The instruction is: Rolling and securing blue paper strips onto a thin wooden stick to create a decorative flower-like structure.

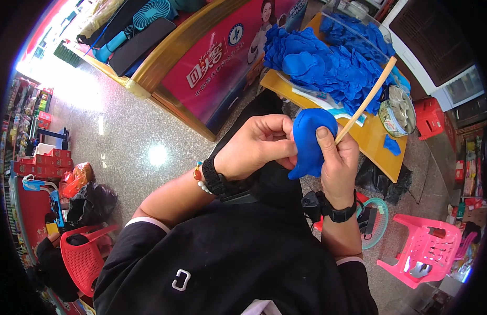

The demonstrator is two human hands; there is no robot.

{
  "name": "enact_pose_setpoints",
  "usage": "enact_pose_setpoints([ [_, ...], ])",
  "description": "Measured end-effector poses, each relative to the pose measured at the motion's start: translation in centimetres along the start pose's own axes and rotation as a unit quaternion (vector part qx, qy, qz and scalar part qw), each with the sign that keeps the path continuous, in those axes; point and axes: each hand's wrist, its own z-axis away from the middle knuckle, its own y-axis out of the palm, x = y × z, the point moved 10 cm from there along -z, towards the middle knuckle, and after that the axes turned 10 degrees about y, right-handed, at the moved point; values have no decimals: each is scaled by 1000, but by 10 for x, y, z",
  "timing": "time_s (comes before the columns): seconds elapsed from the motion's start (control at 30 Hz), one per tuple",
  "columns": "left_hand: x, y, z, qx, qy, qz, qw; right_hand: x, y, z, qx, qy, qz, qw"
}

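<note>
Plainly, the smooth blue piece (309, 140), rounded on top, sits pinched in left grip (258, 146) and right grip (340, 164)

Beyond the held piece (308, 139), piled pieces (332, 68) lie on the table (378, 152), left of a tin (392, 122).

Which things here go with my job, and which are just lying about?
Likely the job's:
blue piece, at left hand and right hand
wooden stick, in right hand
piled blue pieces

Likely just lying about:
pink chair
turquoise fan
black plastic bag
</note>
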Motion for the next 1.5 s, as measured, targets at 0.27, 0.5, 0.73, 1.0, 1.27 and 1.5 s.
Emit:
enact_pose_setpoints([
  [0.27, 0, -7, -1, -30, 35, 11, 999, 14, -4, 7, -67, -75, 76, 992],
  [0.5, -6, -7, -5, -45, 94, 39, 994, 10, -4, 7, -42, -26, 18, 999],
  [0.73, -10, -9, -10, -86, 115, 49, 989, 13, 11, 11, -32, -59, 41, 997],
  [1.0, -12, 1, -14, -47, 139, 10, 989, 8, 7, 8, -3, -10, -6, 1000],
  [1.27, -19, 4, -18, -53, 167, 29, 984, -3, 1, 3, 2, 39, -123, 992],
  [1.5, -15, -3, -22, -44, 197, 22, 979, 9, 8, 4, 12, -17, -72, 997],
])
